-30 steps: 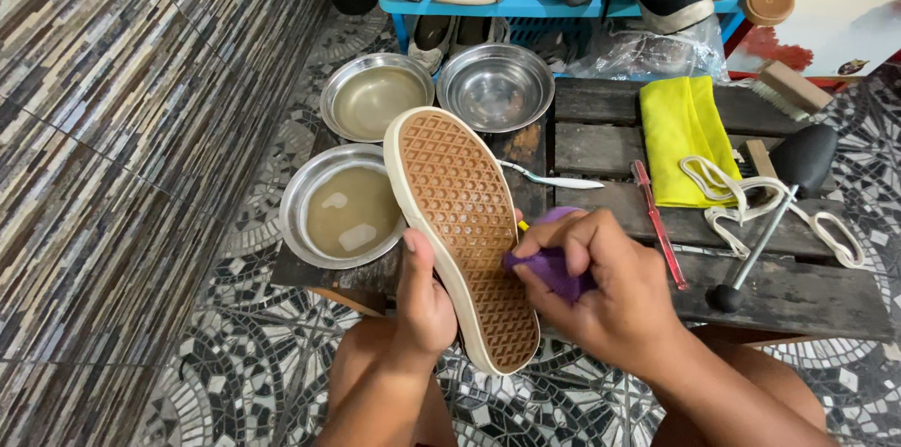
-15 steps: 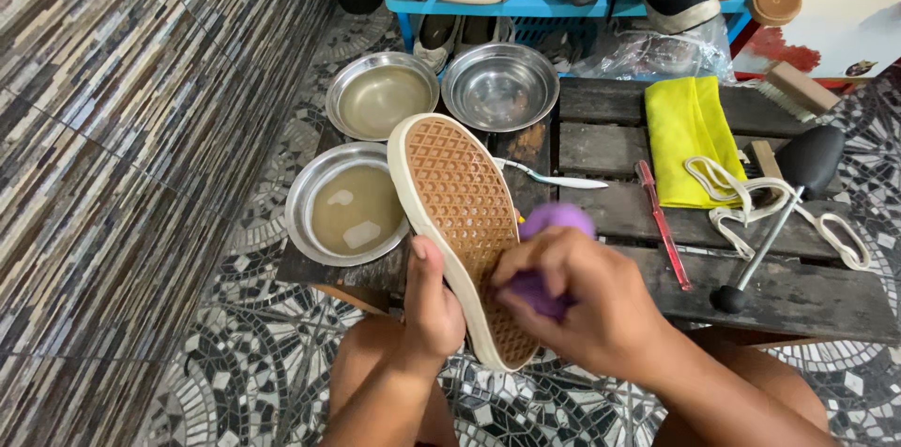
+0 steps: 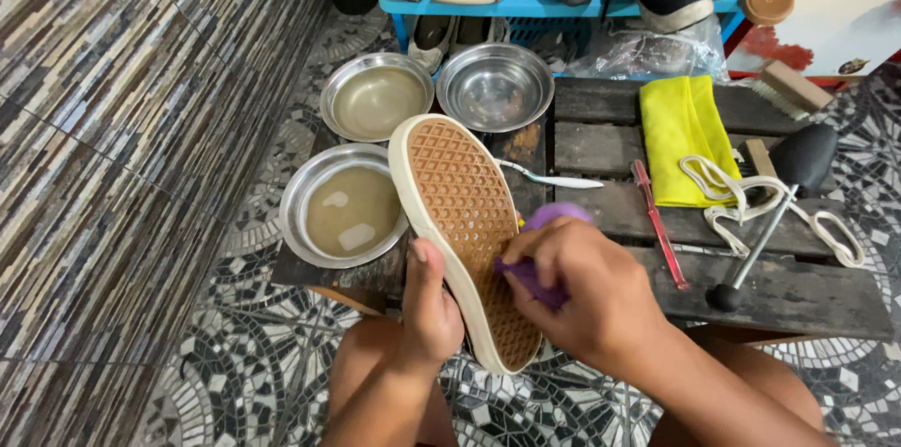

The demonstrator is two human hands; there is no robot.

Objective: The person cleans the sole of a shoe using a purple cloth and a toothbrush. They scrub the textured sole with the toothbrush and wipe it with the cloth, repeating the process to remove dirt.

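Fingers (image 3: 418, 264) on lengthwise, sole-up shoe (image 3: 460, 212)

I count three round metal bowls (image 3: 378, 102) (image 3: 495, 86) (image 3: 343, 207), two of them holding murky water. There is one yellow cloth (image 3: 683, 136), one white spoon (image 3: 549, 179), one red-handled tool (image 3: 657, 222) and one upturned shoe (image 3: 465, 231) in my two hands (image 3: 427, 306) (image 3: 587, 292).

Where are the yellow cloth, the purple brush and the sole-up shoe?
Folded yellow cloth (image 3: 683, 133), head view, middle of the fold.
Purple brush (image 3: 556, 215), head view, rounded top above the fingers.
Tan waffle-soled shoe (image 3: 460, 198), head view, mid-sole.
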